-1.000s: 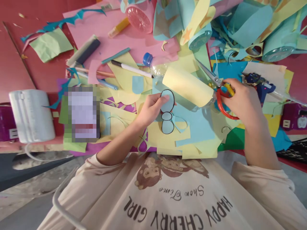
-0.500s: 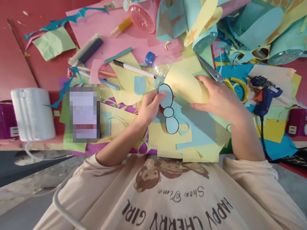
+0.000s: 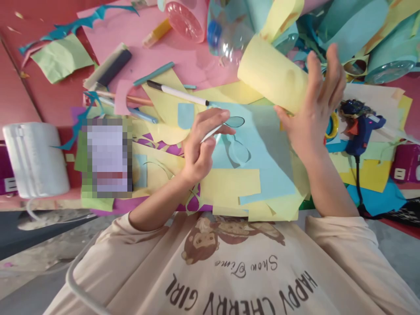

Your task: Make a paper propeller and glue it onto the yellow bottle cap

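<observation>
My left hand (image 3: 200,146) pinches a blue paper bow cut-out, of which a thin edge (image 3: 211,132) shows between the fingers. A rounded blue lobe with a dark outline (image 3: 236,121) pokes out past the fingertips. Under it lies a blue paper sheet (image 3: 262,131). A clear bottle with a blue cap (image 3: 214,34) is wrapped in yellow paper (image 3: 271,72) and lies tilted, cap to the far left. At its base end is my right hand (image 3: 315,105), thumb below the wrap and the other fingers stretched out and spread. That hand partly hides yellow-handled scissors (image 3: 332,127).
A blue glue gun (image 3: 362,133) with a black cord stands on the right. Left are a phone (image 3: 108,155) and a white case (image 3: 36,157). Pens, including a black-and-white marker (image 3: 177,92), and paper scraps cover the table. Paper-wrapped bottles (image 3: 390,57) crowd the back.
The wrapped bottle has moved away from me, its cap now farther back. My right fingers have straightened and spread. My left hand has turned the bow from face-on to nearly edge-on.
</observation>
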Available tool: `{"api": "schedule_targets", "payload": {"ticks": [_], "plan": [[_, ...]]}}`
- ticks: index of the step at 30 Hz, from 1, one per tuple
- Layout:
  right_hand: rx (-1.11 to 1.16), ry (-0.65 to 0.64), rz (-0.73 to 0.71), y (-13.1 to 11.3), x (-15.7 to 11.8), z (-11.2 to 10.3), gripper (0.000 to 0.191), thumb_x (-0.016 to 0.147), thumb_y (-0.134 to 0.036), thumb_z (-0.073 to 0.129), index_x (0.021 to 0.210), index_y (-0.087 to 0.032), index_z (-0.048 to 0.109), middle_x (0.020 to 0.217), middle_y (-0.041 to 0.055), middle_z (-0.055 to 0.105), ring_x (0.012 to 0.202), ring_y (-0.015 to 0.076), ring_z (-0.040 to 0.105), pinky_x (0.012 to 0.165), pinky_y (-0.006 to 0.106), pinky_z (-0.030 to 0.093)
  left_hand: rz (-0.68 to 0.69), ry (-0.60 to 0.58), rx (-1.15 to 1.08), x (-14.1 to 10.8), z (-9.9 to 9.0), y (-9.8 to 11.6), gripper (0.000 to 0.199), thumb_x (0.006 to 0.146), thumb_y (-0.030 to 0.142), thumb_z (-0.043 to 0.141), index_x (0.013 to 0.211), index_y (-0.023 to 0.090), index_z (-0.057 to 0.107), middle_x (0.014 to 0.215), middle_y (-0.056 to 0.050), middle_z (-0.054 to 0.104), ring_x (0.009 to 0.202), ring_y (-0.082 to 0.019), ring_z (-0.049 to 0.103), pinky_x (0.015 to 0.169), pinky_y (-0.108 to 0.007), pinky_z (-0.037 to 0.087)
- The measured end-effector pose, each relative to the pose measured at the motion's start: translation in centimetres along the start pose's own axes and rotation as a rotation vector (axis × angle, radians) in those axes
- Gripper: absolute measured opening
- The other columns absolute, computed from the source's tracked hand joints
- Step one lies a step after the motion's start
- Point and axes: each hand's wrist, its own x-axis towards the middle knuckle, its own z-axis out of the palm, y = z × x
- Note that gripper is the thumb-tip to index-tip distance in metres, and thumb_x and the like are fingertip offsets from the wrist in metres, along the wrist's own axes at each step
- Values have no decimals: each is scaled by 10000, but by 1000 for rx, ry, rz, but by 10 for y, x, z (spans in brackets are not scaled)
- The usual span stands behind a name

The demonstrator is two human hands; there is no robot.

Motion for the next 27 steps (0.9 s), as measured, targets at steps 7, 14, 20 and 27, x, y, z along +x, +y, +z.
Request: {"api": "schedule_targets", "payload": {"ticks": [7, 14, 20, 27], "plan": [[76, -22, -161, 14, 8, 11, 601, 854, -261, 642, 1378, -129, 378, 1563, 235, 242, 1482, 258, 179, 1147, 493, 279, 126, -135, 279, 0, -3, 6, 436, 989, 436, 293, 1361, 354, 506, 1149, -77, 496, 957, -182, 611, 752, -341, 564], [251, 201, -272, 1, -13, 10, 267, 944, -336, 508, 1197, -270, 461, 1229, 143, 603, 1191, 256, 567, 975, 461, 463, 237, -220, 541, 2, 1, 12, 401, 988, 386, 306, 1349, 368, 481, 1017, -74, 435, 986, -210, 593, 786, -364, 561], [1034, -381, -82, -23, -27, 17, 298, 980, -455, 421, 1212, -323, 554, 923, -3, 685, 793, 149, 670, 746, 327, 560, 274, -451, 441, 1, 1, 10, 528, 940, 223, 387, 1461, 298, 350, 1180, -97, 478, 1137, -210, 563, 911, -370, 559], [1168, -377, 39, -19, -23, 32, 264, 923, -442, 554, 1077, -258, 665, 1122, 17, 679, 790, 118, 630, 754, 290, 546, 89, -664, 154, 1, 0, 11, 466, 928, 305, 480, 1369, 155, 471, 1260, -171, 551, 1175, -240, 583, 962, -378, 548]]}}
